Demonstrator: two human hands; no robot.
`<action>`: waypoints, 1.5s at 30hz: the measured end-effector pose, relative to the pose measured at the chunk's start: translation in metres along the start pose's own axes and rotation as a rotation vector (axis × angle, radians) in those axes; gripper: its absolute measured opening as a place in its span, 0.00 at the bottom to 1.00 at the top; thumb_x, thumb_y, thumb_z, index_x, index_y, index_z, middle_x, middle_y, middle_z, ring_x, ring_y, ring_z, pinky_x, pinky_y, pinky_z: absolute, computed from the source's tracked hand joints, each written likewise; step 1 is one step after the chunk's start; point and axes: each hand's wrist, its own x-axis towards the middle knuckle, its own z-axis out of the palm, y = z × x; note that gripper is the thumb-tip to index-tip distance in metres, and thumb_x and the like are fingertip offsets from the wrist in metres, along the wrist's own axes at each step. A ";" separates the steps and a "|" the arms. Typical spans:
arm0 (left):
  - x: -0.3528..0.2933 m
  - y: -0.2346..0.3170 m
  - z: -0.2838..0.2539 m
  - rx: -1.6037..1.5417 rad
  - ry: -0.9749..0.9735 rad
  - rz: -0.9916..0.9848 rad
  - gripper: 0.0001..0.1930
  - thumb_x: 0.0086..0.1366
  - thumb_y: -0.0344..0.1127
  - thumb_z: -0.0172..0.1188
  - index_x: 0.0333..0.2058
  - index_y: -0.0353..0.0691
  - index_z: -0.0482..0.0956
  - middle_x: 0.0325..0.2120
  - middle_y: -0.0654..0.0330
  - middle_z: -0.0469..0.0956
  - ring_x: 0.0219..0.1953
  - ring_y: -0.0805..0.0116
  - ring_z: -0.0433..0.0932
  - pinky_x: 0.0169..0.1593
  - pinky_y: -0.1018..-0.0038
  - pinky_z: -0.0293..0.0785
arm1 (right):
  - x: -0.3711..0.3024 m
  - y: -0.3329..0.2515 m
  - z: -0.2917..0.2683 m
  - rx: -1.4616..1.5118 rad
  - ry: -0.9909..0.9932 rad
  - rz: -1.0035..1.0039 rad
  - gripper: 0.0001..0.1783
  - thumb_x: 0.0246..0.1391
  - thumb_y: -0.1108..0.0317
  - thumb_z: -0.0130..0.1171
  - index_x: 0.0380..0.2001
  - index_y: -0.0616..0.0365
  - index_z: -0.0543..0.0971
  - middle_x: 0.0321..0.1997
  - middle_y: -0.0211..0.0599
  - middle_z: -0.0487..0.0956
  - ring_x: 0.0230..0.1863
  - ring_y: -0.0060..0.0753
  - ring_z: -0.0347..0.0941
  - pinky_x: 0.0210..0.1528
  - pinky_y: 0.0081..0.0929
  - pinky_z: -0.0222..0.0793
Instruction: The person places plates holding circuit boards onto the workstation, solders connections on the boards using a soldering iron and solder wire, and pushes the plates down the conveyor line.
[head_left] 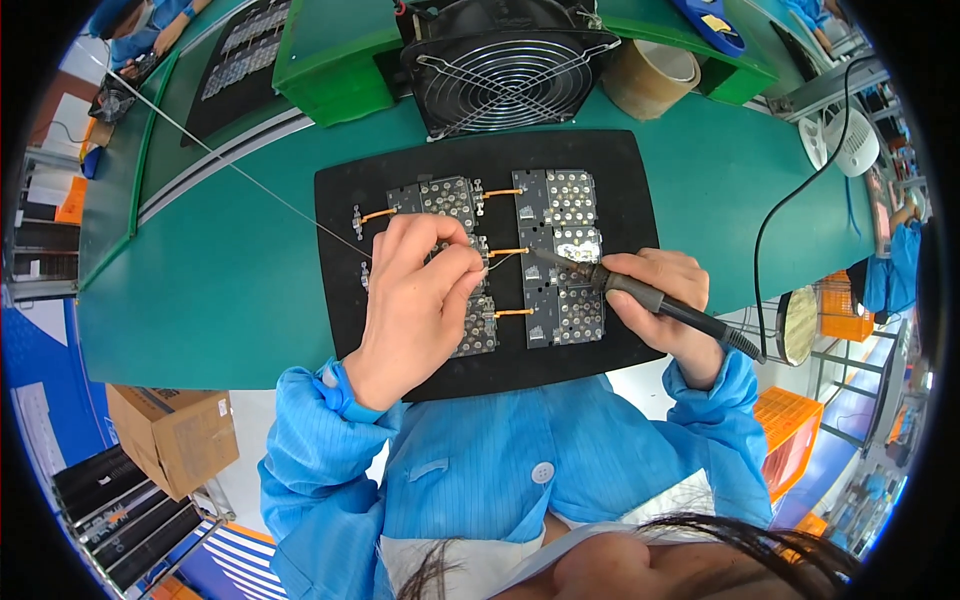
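At far left, beside the green table (200, 300), one cardboard box (195, 445) is seen, its contents hidden. On the table a black mat (450, 155) is laid, bearing two columns of circuit boards (560, 195); the left column is partly covered by the left hand (415, 285), by which a thin wire (240, 172) is pinched. The columns are bridged by three orange strips (512, 313). One soldering iron (680, 312) is gripped by the right hand (665, 285), its tip near the right column's middle board. Farther right, at least two orange crates (845, 305) are seen, contents unclear
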 end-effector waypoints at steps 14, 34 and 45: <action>0.007 0.004 0.006 0.019 -0.007 0.026 0.07 0.49 0.21 0.65 0.27 0.36 0.78 0.34 0.58 0.73 0.39 0.57 0.71 0.43 0.66 0.68 | -0.003 0.003 0.004 0.014 0.002 -0.040 0.15 0.45 0.69 0.67 0.35 0.68 0.80 0.19 0.39 0.77 0.16 0.32 0.72 0.18 0.25 0.64; 0.013 -0.006 0.031 -0.191 -0.083 -0.115 0.09 0.53 0.19 0.63 0.34 0.31 0.76 0.34 0.54 0.68 0.30 0.59 0.72 0.33 0.69 0.70 | -0.002 0.004 0.003 0.016 0.021 -0.011 0.14 0.43 0.69 0.68 0.34 0.67 0.81 0.20 0.40 0.78 0.16 0.34 0.72 0.18 0.26 0.64; 0.014 -0.007 0.038 -0.226 -0.068 -0.143 0.06 0.53 0.19 0.63 0.30 0.30 0.78 0.32 0.55 0.69 0.29 0.62 0.73 0.32 0.71 0.69 | -0.002 0.003 -0.001 0.055 -0.018 0.011 0.14 0.43 0.71 0.68 0.34 0.67 0.80 0.20 0.40 0.78 0.16 0.34 0.72 0.18 0.26 0.64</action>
